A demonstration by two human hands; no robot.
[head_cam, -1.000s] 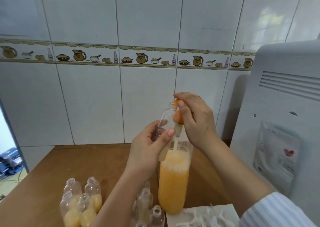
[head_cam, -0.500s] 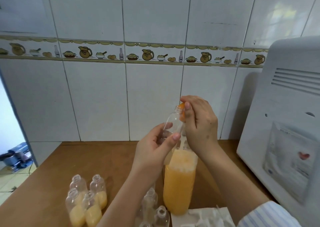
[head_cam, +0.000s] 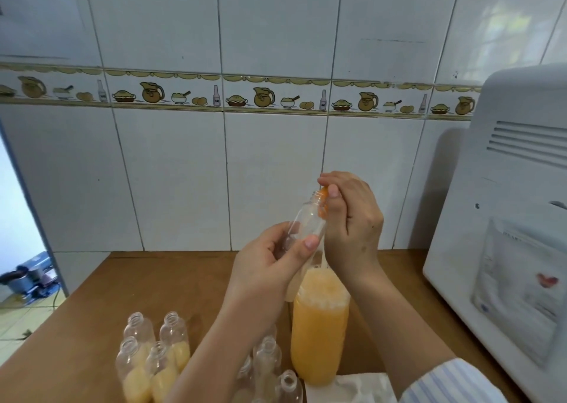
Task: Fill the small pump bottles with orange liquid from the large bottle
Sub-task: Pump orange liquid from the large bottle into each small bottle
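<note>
My left hand grips a small clear bottle, tilted with its open neck up and to the right. My right hand pinches an orange pump part right at that neck; how it sits on the neck is hidden by my fingers. Directly below stands the large bottle, mostly full of foamy orange liquid, with its neck hidden behind my hands. Several small bottles part-filled with orange liquid stand at the lower left. Empty small bottles stand beside my left forearm.
The wooden table meets a white tiled wall at the back. A large white appliance stands close on the right. White paper lies at the front, right of the large bottle's base. A doorway opens at the far left.
Both hands and the small bottle have shifted slightly right and lower in view as my head moved. The grip on the bottle and orange part is unchanged.
</note>
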